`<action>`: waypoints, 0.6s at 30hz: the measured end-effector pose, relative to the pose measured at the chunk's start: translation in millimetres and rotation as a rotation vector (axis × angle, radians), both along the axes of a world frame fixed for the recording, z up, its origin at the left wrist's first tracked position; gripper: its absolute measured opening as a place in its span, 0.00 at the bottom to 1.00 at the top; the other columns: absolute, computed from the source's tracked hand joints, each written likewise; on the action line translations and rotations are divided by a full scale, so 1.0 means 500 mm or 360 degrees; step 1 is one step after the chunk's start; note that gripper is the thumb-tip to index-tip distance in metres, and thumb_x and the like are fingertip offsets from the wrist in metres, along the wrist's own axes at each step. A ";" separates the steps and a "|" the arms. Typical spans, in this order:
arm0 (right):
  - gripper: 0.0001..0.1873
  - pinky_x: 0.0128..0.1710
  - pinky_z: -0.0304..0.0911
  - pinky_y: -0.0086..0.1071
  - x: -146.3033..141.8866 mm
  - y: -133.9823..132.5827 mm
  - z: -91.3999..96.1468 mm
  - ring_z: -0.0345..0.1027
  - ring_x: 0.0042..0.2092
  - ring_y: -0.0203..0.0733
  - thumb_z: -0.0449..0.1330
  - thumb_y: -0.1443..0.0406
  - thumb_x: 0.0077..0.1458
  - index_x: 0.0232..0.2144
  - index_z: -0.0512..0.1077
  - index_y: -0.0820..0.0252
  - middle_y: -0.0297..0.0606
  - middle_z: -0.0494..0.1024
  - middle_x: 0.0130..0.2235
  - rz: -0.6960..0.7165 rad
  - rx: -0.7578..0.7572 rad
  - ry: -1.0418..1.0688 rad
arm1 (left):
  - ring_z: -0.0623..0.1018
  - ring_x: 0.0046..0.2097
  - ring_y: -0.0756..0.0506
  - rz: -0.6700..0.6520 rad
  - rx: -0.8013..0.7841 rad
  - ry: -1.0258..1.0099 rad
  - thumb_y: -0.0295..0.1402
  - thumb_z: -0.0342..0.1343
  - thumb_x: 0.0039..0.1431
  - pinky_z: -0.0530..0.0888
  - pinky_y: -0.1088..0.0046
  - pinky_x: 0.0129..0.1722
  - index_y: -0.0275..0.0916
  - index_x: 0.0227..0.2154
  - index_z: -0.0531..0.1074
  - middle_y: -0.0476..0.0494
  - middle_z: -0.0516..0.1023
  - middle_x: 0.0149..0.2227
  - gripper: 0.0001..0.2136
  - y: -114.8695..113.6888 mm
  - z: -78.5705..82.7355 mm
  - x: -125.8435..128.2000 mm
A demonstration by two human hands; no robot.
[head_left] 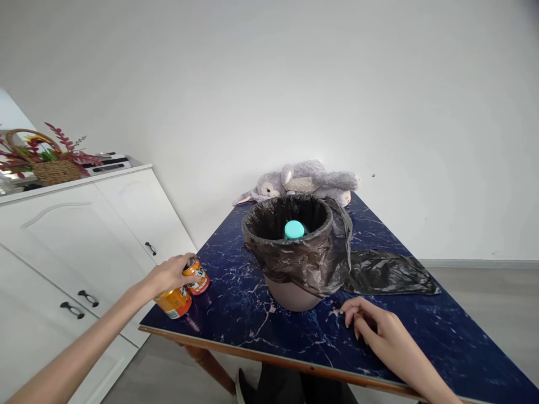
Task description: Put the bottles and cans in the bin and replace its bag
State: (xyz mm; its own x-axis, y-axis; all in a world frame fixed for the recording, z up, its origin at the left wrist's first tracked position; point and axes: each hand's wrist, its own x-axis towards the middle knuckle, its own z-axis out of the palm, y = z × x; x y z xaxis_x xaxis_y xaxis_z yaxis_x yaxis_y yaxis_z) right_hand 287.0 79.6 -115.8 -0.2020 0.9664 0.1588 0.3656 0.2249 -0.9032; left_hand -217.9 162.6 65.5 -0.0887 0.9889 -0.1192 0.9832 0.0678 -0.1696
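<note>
My left hand point(172, 272) reaches to the table's left corner, its fingers and thumb closed around an orange soda can point(197, 279). A second orange soda can point(174, 304) stands right beside it, partly covered by the hand. My right hand point(374, 325) rests on the table near the front edge, holding nothing, its fingers loosely bent and apart. Between the hands stands a trash bin point(295, 297) lined with a black plastic bag point(290, 261) folded over its rim. A turquoise lid point(294, 229) shows inside the bin; what lies below it is mostly hidden.
Black plastic point(387, 273) lies flat right of the bin. Behind the bin, a grey plush rabbit point(301, 179) lies against the wall. The dark blue marbled table point(252, 331) has a wooden edge. A white cabinet point(84, 224) stands left, bearing a wicker basket point(56, 171) of flowers.
</note>
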 end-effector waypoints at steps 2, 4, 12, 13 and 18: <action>0.14 0.32 0.63 0.31 -0.001 0.002 -0.002 0.70 0.31 0.40 0.49 0.58 0.69 0.42 0.73 0.54 0.38 0.79 0.36 0.0004 0.0000 -0.0012 | 0.77 0.61 0.27 -0.0058 0.0151 -0.0015 0.55 0.53 0.58 0.76 0.55 0.51 0.39 0.67 0.64 0.29 0.75 0.64 0.38 -0.009 0.003 0.024; 0.15 0.31 0.62 0.31 -0.002 0.003 -0.004 0.70 0.32 0.40 0.48 0.58 0.69 0.43 0.73 0.54 0.38 0.79 0.36 0.0008 0.0000 -0.0020 | 0.77 0.60 0.27 -0.0134 0.0488 -0.0068 0.55 0.52 0.63 0.76 0.52 0.51 0.39 0.69 0.61 0.30 0.74 0.64 0.36 -0.021 0.026 0.063; 0.14 0.32 0.63 0.31 -0.001 0.000 0.000 0.70 0.32 0.41 0.50 0.55 0.68 0.43 0.73 0.52 0.37 0.79 0.37 0.0000 -0.0078 0.0000 | 0.74 0.64 0.36 -0.1060 0.2078 -0.0716 0.45 0.68 0.63 0.73 0.49 0.64 0.51 0.68 0.57 0.41 0.70 0.65 0.36 -0.097 0.178 0.282; 0.14 0.31 0.63 0.31 0.000 -0.001 0.000 0.70 0.32 0.42 0.50 0.55 0.68 0.43 0.73 0.52 0.37 0.79 0.37 -0.0004 -0.0081 -0.0003 | 0.75 0.64 0.37 -0.1172 0.2104 -0.0770 0.44 0.68 0.63 0.73 0.48 0.64 0.51 0.67 0.57 0.43 0.70 0.64 0.35 -0.106 0.187 0.305; 0.13 0.32 0.63 0.31 -0.002 0.001 -0.004 0.70 0.32 0.42 0.50 0.56 0.67 0.42 0.73 0.52 0.37 0.79 0.36 -0.0008 -0.0025 -0.0006 | 0.75 0.63 0.38 -0.1382 0.2070 -0.0872 0.38 0.69 0.64 0.73 0.47 0.65 0.50 0.65 0.57 0.42 0.72 0.61 0.33 -0.126 0.186 0.378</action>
